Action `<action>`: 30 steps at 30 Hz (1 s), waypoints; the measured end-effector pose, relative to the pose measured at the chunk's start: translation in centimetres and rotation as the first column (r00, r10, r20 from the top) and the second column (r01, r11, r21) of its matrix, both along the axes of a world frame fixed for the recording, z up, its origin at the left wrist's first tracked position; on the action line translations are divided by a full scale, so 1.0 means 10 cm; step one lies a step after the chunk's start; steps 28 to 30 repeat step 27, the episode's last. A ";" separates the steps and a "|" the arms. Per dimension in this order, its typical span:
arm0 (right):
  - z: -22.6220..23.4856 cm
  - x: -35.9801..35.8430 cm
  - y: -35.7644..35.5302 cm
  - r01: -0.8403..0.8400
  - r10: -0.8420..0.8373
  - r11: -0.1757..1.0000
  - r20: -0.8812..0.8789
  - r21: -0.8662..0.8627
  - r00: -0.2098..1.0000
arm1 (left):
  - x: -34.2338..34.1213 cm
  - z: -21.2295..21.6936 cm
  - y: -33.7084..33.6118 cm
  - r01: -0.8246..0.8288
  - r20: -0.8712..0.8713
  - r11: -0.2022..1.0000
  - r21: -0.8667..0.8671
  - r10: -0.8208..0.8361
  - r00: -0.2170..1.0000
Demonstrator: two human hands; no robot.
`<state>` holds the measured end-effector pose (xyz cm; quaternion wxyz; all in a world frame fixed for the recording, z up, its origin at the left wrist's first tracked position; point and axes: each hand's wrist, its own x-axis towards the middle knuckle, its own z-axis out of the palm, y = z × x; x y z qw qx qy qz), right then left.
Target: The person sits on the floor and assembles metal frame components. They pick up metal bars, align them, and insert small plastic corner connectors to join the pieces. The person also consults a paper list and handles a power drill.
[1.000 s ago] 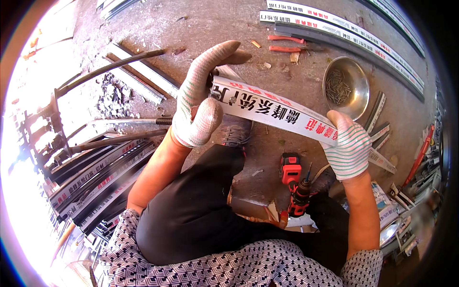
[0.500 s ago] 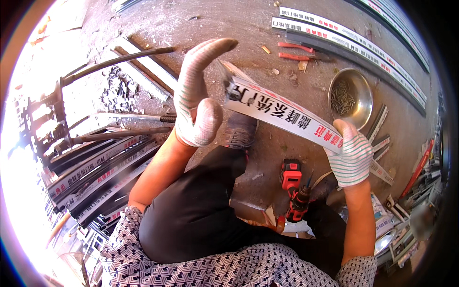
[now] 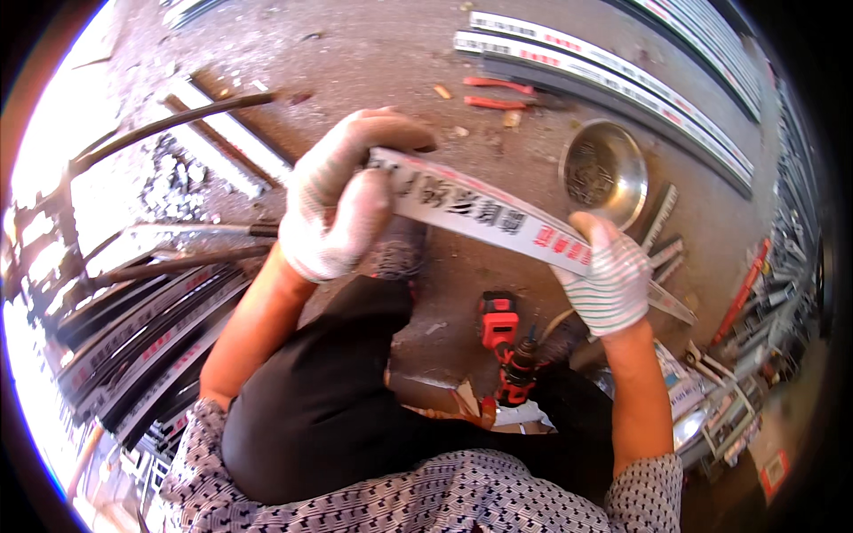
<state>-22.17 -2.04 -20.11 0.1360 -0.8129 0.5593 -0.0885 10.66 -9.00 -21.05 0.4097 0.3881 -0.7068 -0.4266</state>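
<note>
A short length of metal profile [image 3: 480, 215], covered in white film with black and red print, hangs slanted in front of me. My left hand [image 3: 333, 209], in a white knitted glove, is closed around its left, higher end, fingers over the top and thumb below. Its right, lower end sits in the grip of my right hand [image 3: 609, 275], gloved in white with green stripes, thumb on top. The fingertips behind the profile are hidden. Below it, a red and black cordless drill [image 3: 500, 333] stands on the floor between my legs.
A steel bowl [image 3: 633, 178] of screws is on the floor beyond my right hand. Red-handled pliers [image 3: 498, 93] lie near long profiles [image 3: 613, 75]. At left are a dark metal rack [image 3: 67, 222] and stacked profiles [image 3: 151, 342]. Short offcuts [image 3: 662, 218] lie at right.
My left hand, which was open with its fingers spread beside the profile's left end, has closed on that end. The whole scene has shifted left in the view.
</note>
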 end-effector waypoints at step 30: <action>-1.73 -1.14 -0.91 0.192 0.115 0.700 -0.374 0.688 0.920 | -0.10 -0.22 0.04 0.014 -0.196 1.000 0.012 -0.011 0.980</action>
